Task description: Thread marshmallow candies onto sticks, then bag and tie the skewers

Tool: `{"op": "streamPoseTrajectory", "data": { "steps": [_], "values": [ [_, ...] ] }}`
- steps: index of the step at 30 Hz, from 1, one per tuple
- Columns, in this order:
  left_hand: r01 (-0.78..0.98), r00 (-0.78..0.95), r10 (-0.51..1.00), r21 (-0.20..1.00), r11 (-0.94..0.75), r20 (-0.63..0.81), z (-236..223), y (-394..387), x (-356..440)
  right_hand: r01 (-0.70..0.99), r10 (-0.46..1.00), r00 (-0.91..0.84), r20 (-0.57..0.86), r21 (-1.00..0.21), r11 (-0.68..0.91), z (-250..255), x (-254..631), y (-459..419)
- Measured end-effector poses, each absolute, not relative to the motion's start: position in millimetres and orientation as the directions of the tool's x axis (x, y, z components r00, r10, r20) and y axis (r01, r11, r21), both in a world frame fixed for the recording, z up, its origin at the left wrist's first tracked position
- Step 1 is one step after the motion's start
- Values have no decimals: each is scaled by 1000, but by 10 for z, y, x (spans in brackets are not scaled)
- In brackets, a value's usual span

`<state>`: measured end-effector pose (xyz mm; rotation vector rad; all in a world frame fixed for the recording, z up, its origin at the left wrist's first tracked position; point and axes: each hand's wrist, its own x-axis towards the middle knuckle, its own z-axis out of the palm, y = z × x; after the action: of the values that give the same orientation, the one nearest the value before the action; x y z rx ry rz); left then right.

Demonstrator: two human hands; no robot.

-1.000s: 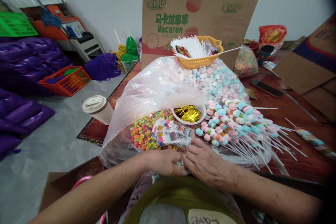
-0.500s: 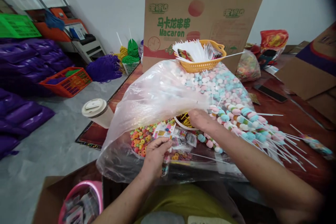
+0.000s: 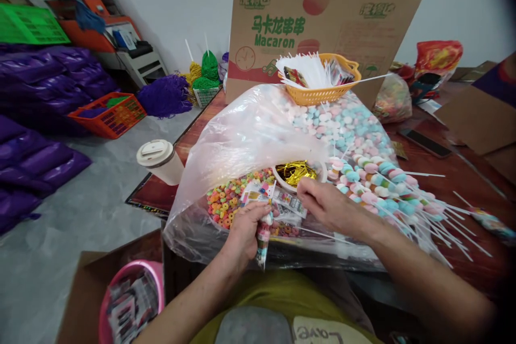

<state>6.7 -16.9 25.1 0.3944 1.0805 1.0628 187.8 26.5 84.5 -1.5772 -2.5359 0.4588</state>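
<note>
My left hand (image 3: 246, 226) is closed around a wrapped marshmallow skewer (image 3: 263, 239), its colourful end hanging down and a white stick showing above the fingers. Just right of it, my right hand (image 3: 328, 204) has its fingers pinched together; whatever they hold is hidden. Beyond those fingers is a white bowl (image 3: 278, 178) of gold twist ties (image 3: 297, 172). Printed clear wrappers (image 3: 291, 203) lie between the hands, over colourful ring candies (image 3: 222, 205). Many threaded marshmallow skewers (image 3: 382, 185) are piled to the right, sticks pointing outward.
A large clear plastic bag (image 3: 226, 140) covers the table's middle, with loose marshmallows (image 3: 342, 123). Behind stand a yellow basket (image 3: 318, 95) of white sticks and a tall cardboard box (image 3: 278, 16). A lidded cup (image 3: 161, 164) sits left, a phone (image 3: 425, 142) right. A pink bucket (image 3: 159, 279) is below left.
My right hand has drawn back from the gold twist ties, toward me and slightly right, uncovering more of the bowl. The wrapped skewer in my left hand shows more clearly now.
</note>
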Motion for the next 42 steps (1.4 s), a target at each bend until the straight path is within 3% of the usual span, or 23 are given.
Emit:
{"op": "streamPoseTrajectory", "data": {
  "steps": [2,5,13,16,20,23,25,28,31,37,42],
  "values": [
    [-491,50,857,735,468,-512,249,-182,81,897,933,-357,-32,-290,333,769,1924,275],
    [-474,0,861,758,448,-509,230,-201,91,976,977,-181,-109,-145,165,624,1953,560],
    [-490,-21,841,739,462,-541,134,-226,43,994,932,-95,-351,-81,71,379,1722,1145],
    [-500,9,851,734,459,-526,118,-193,26,990,942,-117,-316,-110,86,452,1815,1138],
    [-489,51,858,736,468,-511,127,-140,67,990,981,-105,-163,-112,87,678,2001,916],
    [-506,73,859,723,470,-507,139,-138,115,956,973,-203,-109,-238,172,767,1980,478],
    [-520,85,852,707,480,-516,139,-162,145,757,905,-422,-50,-570,321,737,1882,134],
    [-509,104,858,714,481,-504,126,-224,196,562,890,-454,-45,-789,247,590,1692,-236],
    [-479,128,867,736,479,-481,105,-306,238,509,934,-347,-90,-854,107,413,1569,-338],
    [-329,183,866,802,499,-465,100,-494,200,421,906,-351,-237,-904,-73,178,1596,-319],
    [-191,186,908,893,408,-375,161,-574,156,515,941,-292,-172,-857,3,160,1636,-390]
  ]
}}
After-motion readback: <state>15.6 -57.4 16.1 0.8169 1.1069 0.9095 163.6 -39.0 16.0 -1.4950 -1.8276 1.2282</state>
